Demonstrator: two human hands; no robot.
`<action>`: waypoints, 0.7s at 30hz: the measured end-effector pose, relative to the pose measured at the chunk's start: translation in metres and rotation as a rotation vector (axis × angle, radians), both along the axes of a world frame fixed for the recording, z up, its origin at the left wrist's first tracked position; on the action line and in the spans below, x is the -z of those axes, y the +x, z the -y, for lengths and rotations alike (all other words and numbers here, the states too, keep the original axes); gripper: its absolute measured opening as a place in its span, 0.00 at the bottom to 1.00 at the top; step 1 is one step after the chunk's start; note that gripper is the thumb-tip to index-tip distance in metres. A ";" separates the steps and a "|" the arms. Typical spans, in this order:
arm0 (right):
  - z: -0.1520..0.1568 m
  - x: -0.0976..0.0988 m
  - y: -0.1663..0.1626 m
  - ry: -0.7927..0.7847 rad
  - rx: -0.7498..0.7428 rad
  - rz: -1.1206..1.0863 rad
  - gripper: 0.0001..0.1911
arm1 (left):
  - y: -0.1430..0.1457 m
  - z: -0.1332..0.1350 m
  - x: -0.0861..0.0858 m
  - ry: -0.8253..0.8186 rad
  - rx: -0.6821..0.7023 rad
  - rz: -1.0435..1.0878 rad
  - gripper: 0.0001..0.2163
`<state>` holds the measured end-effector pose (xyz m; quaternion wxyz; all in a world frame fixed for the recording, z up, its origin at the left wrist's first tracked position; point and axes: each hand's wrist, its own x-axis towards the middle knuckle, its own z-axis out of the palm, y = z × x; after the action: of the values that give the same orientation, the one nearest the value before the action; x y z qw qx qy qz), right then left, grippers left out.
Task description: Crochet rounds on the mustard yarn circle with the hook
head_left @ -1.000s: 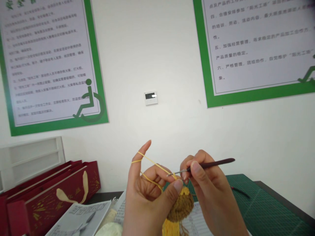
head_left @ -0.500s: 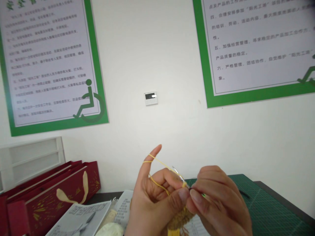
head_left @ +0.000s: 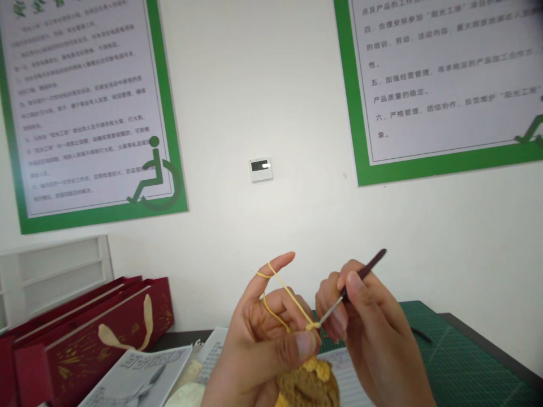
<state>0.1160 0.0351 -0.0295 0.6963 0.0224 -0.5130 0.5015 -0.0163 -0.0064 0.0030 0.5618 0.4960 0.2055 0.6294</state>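
Observation:
My left hand (head_left: 263,333) pinches a crocheted piece (head_left: 311,381), brown with yellow stitches, between thumb and fingers. Yellow yarn (head_left: 289,291) loops round its raised index finger and runs down to the stitch at the thumb tip. My right hand (head_left: 369,322) is closed round the dark handle of a crochet hook (head_left: 365,270), its handle end pointing up and right. The metal tip of the hook meets the yellow stitch by my left thumb. Part of the crocheted piece is hidden behind my left hand.
A green cutting mat (head_left: 462,356) lies at the right, with a dark thin item (head_left: 422,335) on it. Dark red gift bags (head_left: 106,339) and printed sheets (head_left: 139,373) lie at the left. Behind stands a white wall (head_left: 263,102) with green-framed posters (head_left: 169,141).
My right hand has turned the hook so its handle now points up and right, where before its tip pointed up and left. More of the crocheted piece shows below my left hand.

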 end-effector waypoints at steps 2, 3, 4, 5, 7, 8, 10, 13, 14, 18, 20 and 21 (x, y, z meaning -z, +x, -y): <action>-0.001 -0.002 -0.001 -0.040 -0.082 0.044 0.13 | 0.002 -0.001 0.001 0.032 -0.071 -0.012 0.41; -0.002 -0.002 -0.002 -0.027 -0.082 0.064 0.11 | 0.003 -0.001 0.001 0.040 -0.113 -0.014 0.40; -0.003 -0.001 -0.002 0.009 -0.056 0.081 0.08 | 0.005 -0.001 0.001 0.040 -0.151 -0.016 0.39; -0.004 0.000 -0.002 0.059 -0.011 0.088 0.06 | 0.006 0.000 0.000 0.036 -0.181 -0.015 0.39; -0.006 0.002 -0.001 0.158 0.080 0.094 0.03 | 0.009 0.002 0.000 0.032 -0.217 -0.010 0.37; -0.007 0.003 -0.001 0.190 0.116 0.095 0.01 | 0.010 0.002 0.000 0.037 -0.223 -0.009 0.37; -0.009 0.003 0.000 0.206 0.156 0.097 0.01 | 0.011 0.002 0.000 0.044 -0.228 -0.003 0.36; -0.011 0.004 0.001 0.174 0.190 0.066 0.02 | 0.012 0.001 0.001 0.042 -0.253 0.002 0.36; -0.012 0.004 0.002 0.164 0.196 0.055 0.02 | 0.012 0.001 0.001 0.043 -0.263 0.002 0.36; -0.012 0.005 0.002 0.143 0.221 0.042 0.03 | 0.012 0.001 0.001 0.042 -0.309 0.004 0.37; -0.012 0.005 0.002 0.146 0.236 0.047 0.03 | 0.012 0.001 0.000 0.032 -0.327 0.003 0.37; -0.011 0.005 0.003 0.146 0.242 0.048 0.04 | 0.012 0.001 0.000 0.028 -0.330 0.000 0.36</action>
<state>0.1188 0.0464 -0.0341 0.7356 -0.0007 -0.5636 0.3757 -0.0040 -0.0077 0.0030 0.4438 0.4632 0.2757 0.7158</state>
